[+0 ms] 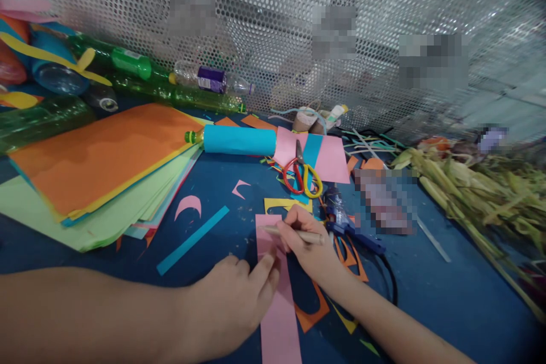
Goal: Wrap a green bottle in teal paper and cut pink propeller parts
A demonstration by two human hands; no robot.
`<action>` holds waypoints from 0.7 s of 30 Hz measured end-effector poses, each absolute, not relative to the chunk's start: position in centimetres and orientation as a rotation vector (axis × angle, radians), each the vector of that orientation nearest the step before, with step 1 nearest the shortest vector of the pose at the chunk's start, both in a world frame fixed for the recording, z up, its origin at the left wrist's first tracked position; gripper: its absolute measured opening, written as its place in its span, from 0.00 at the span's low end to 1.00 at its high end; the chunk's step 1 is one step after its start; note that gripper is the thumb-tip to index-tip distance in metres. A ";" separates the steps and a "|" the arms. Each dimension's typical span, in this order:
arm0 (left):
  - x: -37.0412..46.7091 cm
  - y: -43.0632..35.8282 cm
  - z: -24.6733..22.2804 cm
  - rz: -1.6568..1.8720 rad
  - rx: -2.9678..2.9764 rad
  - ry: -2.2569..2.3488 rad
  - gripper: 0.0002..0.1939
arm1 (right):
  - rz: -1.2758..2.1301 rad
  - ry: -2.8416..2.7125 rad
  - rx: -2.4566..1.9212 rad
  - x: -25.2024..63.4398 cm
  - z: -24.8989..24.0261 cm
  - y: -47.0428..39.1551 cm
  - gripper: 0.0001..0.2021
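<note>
A long pink paper strip (279, 318) lies on the blue table, running toward the bottom edge. My left hand (239, 296) presses on the strip with its fingertips, nothing visible in its grip. Near the strip's upper end, my right hand (311, 244) is closed round a beige pen (309, 235), whose tip points left over the pink paper. Just above the strip is a yellow paper offcut (275, 203). Scissors (301, 173) with red and yellow handles rest on pink and blue paper farther back. A bottle wrapped in blue paper (239, 140) lies left of them.
A stack of coloured paper (106, 153) covers the left side, with green bottles (170, 91) behind it. A blue glue gun (354, 233) and orange offcuts (313, 315) sit right of the strip. Corn husks (464, 187) are at the right. Perforated metal sheeting (264, 23) stands behind.
</note>
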State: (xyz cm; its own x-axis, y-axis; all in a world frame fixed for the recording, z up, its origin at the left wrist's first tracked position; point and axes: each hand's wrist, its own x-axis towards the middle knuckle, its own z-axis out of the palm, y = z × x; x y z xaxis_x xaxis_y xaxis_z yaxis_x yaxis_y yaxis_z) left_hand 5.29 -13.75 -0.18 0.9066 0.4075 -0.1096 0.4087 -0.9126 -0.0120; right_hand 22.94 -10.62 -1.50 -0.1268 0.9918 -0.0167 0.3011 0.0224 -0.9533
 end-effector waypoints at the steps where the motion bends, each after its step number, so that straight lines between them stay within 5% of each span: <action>1: 5.3 -13.8 -0.2 -0.177 3.055 0.652 0.26 | 1.130 -1.541 -1.366 22.9 -1.5 -10.6 0.11; 21: 5.3 -13.7 -0.1 -0.183 3.059 0.619 0.27 | 0.905 -1.576 -1.483 22.8 -0.9 -11.0 0.11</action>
State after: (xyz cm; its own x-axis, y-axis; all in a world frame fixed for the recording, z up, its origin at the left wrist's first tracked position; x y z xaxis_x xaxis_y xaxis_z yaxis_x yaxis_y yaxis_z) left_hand 5.31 -13.66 -0.06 0.9147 0.3868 -0.1175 0.3886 -0.9214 -0.0083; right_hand 22.80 -10.97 -0.86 -0.0202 0.9976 0.0657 0.4461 0.0678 -0.8924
